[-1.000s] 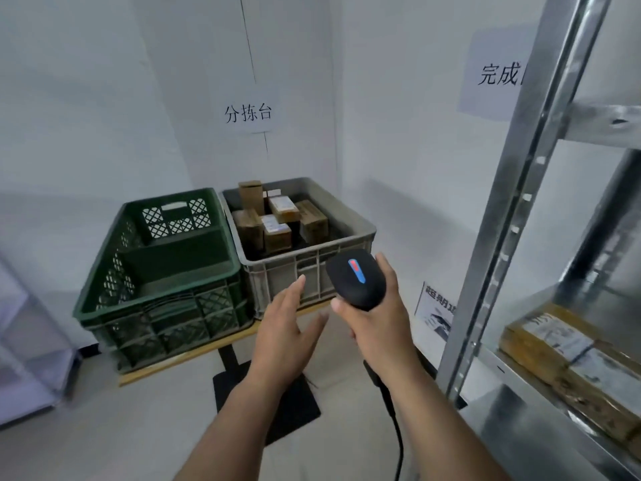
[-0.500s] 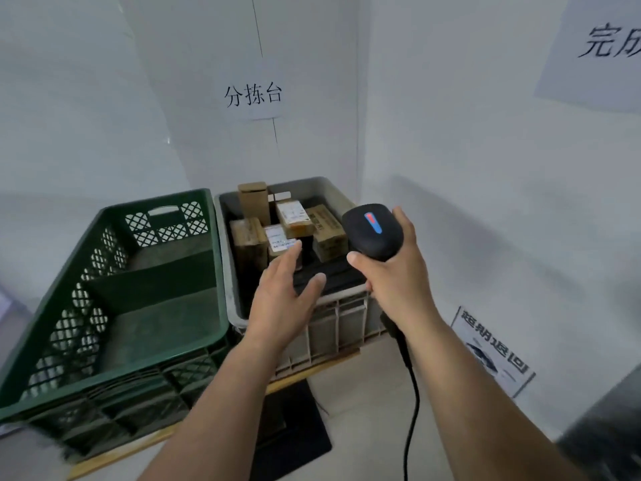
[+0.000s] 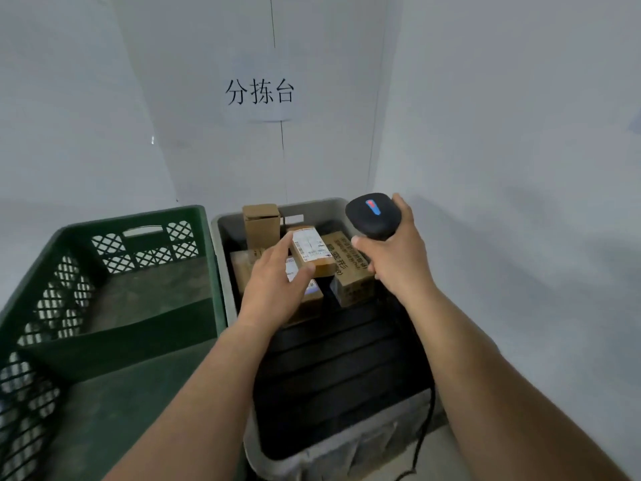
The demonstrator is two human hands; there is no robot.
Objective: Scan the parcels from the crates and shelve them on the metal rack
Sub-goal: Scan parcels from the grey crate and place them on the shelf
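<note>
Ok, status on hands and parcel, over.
Left hand open, fingers at labelled parcel in grey crate. Right hand grips scanner. Neighbouring parcels packed close.

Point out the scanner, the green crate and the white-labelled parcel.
scanner (image 3: 373, 215), head view, black top of its head.
green crate (image 3: 114, 225), head view, far rim.
white-labelled parcel (image 3: 312, 249), head view, its label.

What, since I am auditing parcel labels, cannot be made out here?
Head view only:
Print on the labelled parcel: too small to read.
The parcels under the left hand: partly hidden by it; whether it grips the labelled parcel is unclear.
Handle of the scanner: hidden inside the right hand.
Near end of the green crate: cut off by the frame's edge.
</note>
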